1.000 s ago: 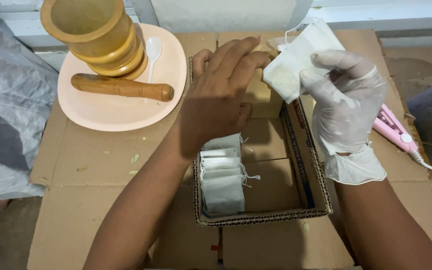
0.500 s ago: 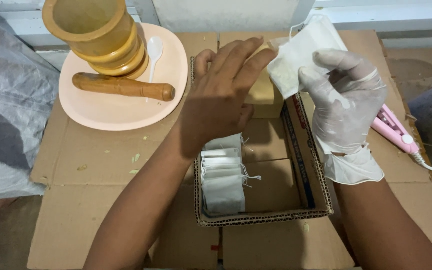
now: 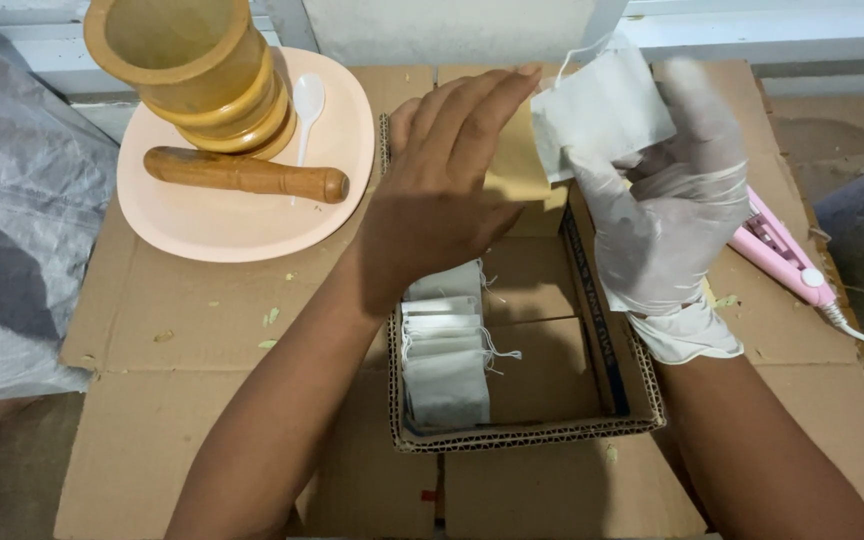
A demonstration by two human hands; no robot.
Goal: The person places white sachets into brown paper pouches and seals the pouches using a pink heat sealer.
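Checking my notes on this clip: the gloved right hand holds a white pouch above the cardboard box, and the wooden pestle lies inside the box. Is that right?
Not quite. The head view shows the wooden pestle lying on the peach plate beside the mortar, not in the cardboard box. The gloved right hand does hold the white pouch.

The bare left hand (image 3: 442, 190) is raised with its back to the camera, fingers straight, close together and slanted up to the right, its forearm running down to the lower left. The right hand (image 3: 667, 210), in a white glove, is upright beside it, fingers curled in a pinching grip, its forearm running down to the lower right.
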